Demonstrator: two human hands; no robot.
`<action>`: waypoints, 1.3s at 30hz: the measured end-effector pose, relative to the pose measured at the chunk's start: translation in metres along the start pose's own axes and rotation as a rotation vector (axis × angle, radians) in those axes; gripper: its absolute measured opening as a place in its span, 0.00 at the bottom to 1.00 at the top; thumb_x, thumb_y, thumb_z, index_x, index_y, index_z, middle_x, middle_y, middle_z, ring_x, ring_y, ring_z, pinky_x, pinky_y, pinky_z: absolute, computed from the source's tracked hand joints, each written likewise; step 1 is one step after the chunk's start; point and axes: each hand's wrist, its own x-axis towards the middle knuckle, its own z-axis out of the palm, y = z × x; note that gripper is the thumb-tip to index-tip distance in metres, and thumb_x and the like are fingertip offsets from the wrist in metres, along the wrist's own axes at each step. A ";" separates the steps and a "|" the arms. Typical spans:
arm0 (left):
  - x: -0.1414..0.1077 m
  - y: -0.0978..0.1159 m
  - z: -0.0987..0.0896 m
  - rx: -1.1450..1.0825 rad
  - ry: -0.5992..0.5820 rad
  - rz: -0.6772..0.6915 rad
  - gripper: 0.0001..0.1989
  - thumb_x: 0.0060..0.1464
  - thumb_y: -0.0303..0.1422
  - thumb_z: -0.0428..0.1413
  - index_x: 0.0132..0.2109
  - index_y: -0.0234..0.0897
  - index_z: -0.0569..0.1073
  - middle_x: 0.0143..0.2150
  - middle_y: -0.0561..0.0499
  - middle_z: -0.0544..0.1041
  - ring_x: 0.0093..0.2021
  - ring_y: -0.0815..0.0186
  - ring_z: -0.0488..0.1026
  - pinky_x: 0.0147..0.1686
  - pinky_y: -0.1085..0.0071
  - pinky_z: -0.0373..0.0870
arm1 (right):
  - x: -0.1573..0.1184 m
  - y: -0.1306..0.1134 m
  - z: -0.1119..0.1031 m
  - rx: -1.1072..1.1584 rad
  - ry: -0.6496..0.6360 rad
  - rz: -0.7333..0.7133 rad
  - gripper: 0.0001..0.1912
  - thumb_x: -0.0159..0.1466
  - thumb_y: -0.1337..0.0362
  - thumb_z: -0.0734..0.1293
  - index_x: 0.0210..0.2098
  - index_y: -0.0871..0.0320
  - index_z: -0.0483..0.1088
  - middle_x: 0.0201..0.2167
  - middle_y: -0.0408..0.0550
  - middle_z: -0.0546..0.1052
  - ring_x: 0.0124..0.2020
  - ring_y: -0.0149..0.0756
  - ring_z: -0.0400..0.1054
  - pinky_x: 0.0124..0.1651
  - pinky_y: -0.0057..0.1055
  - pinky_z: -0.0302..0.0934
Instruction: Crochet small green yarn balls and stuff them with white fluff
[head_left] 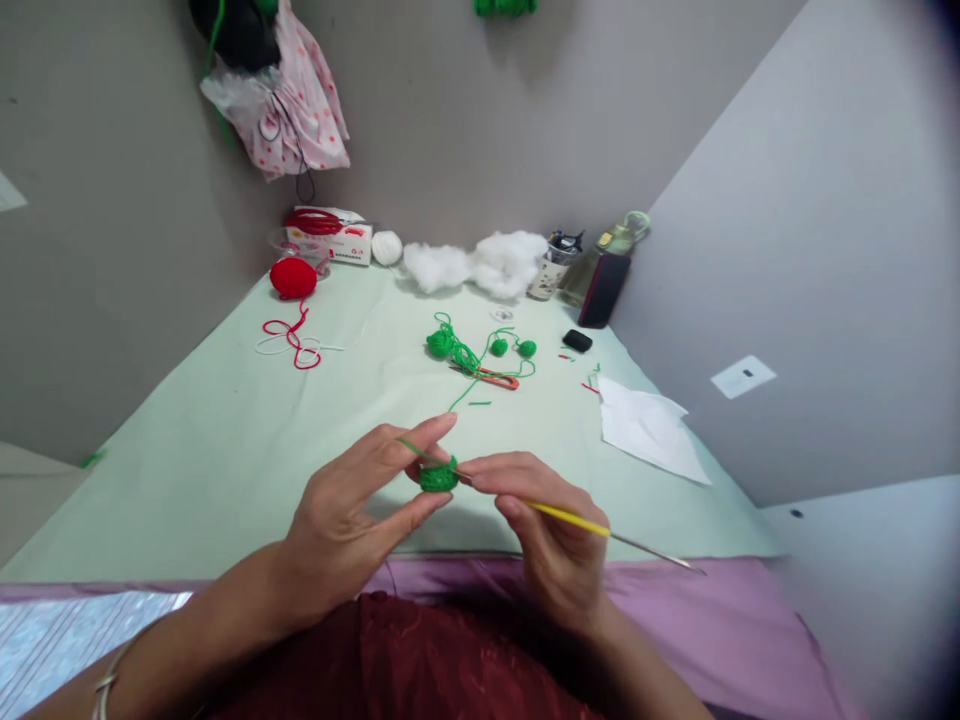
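A small green crocheted piece (438,476) is held between the thumb and fingers of my left hand (352,510), with a green strand running over the raised index finger. My right hand (551,520) grips a crochet hook (570,517) with a yellow handle; its tip is at the right edge of the green piece. From my left hand the strand leads up to a tangle of green yarn (466,358) on the table. Beside that tangle lie a green ball (439,344), two smaller green pieces and orange-handled snips (498,379).
White stuffing (506,264), a white yarn ball (387,248) and a pen cup (549,275) line the back. Red yarn (293,278) sits at the left. A phone (604,290), a black case (577,341) and white paper (649,430) are at the right.
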 end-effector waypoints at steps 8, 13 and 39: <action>0.004 0.003 0.001 -0.232 0.031 -0.376 0.28 0.55 0.29 0.66 0.62 0.49 0.74 0.42 0.54 0.78 0.43 0.68 0.78 0.53 0.70 0.77 | -0.004 0.001 -0.004 -0.382 -0.082 -0.285 0.24 0.68 0.73 0.68 0.61 0.46 0.73 0.52 0.53 0.82 0.51 0.42 0.78 0.50 0.39 0.76; 0.004 0.008 0.007 -0.555 0.007 -0.624 0.33 0.51 0.30 0.68 0.64 0.44 0.72 0.40 0.55 0.76 0.43 0.69 0.78 0.51 0.73 0.76 | -0.006 0.001 0.001 -0.720 -0.057 -0.416 0.27 0.66 0.74 0.70 0.61 0.45 0.72 0.48 0.51 0.83 0.49 0.44 0.78 0.51 0.40 0.77; 0.022 0.010 -0.013 -0.510 -0.229 -0.559 0.28 0.53 0.27 0.65 0.61 0.44 0.75 0.40 0.53 0.73 0.45 0.66 0.71 0.58 0.65 0.65 | 0.016 0.001 -0.004 0.325 0.131 0.208 0.11 0.71 0.63 0.66 0.38 0.54 0.82 0.30 0.46 0.80 0.29 0.33 0.75 0.34 0.32 0.71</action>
